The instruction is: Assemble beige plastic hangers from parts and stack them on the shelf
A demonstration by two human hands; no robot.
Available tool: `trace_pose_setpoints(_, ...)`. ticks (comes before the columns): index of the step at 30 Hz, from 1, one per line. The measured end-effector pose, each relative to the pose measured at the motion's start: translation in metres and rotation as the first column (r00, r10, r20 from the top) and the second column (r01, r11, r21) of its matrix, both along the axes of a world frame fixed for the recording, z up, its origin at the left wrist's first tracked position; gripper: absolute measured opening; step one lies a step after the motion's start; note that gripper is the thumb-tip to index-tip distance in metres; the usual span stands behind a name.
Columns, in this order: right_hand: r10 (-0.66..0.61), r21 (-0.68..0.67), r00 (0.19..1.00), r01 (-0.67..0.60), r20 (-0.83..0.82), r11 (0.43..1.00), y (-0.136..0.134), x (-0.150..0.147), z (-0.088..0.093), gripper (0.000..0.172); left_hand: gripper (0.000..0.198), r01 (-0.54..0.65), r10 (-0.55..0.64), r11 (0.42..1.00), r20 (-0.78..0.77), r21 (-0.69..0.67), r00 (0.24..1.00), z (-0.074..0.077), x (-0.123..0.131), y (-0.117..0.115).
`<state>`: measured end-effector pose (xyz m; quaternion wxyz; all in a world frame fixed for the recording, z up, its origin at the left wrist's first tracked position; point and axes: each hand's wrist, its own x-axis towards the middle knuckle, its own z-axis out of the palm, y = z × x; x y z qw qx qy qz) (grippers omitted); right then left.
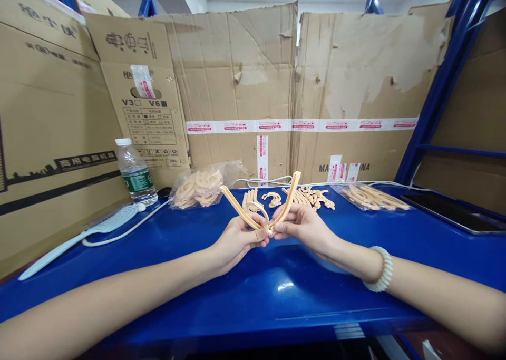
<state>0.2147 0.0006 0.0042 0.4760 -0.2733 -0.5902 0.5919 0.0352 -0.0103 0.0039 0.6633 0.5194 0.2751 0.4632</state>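
Observation:
My left hand is closed around the lower end of a curved, light wooden strip that slants up to the left. A second curved wooden strip rises to the right, its lower end pinched in my right hand. Both strips meet low between my fingertips in a V shape; whether they are joined there I cannot tell. A smaller curved wooden piece arches between them, its lower end near my fingertips. Behind my hands lie several loose wooden pieces on the blue tabletop.
A bag of curved wooden pieces and a water bottle stand back left, beside a pale hairbrush. At right lie a bag of wooden strips and a dark tablet. Cardboard walls the back; a white cable crosses the left.

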Motion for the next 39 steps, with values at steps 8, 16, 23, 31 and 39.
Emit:
trace_pose_setpoints(8, 0.019, 0.034, 1.0, -0.019, 0.022, 0.999, -0.002, 0.001, 0.002, 0.03, 0.029, -0.043, 0.043, 0.999, -0.012, -0.027, 0.999, 0.0, 0.0, 0.0)
trace_pose_setpoints(16, -0.048, 0.142, 0.995, 0.035, 0.092, 0.989, -0.004, -0.004, -0.003, 0.029, 0.031, -0.133, 0.134, 0.991, -0.028, 0.022, 0.991, -0.004, 0.002, -0.001)
trace_pose_setpoints(23, -0.132, 0.183, 0.989, 0.117, 0.069, 0.976, -0.003, -0.012, -0.008, 0.028, 0.033, -0.233, 0.234, 0.972, -0.016, 0.043, 0.972, -0.008, 0.004, 0.002)
trace_pose_setpoints(31, -0.201, 0.059, 0.976, 0.196, 0.081, 0.979, 0.004, -0.01, -0.002, 0.037, 0.032, -0.208, 0.207, 0.978, 0.023, 0.008, 0.978, -0.009, 0.005, 0.004)
trace_pose_setpoints(39, -0.125, -0.032, 0.988, 0.128, 0.09, 0.991, 0.009, -0.002, 0.005, 0.037, 0.023, -0.223, 0.222, 0.97, -0.015, -0.096, 0.975, 0.002, 0.001, 0.004)
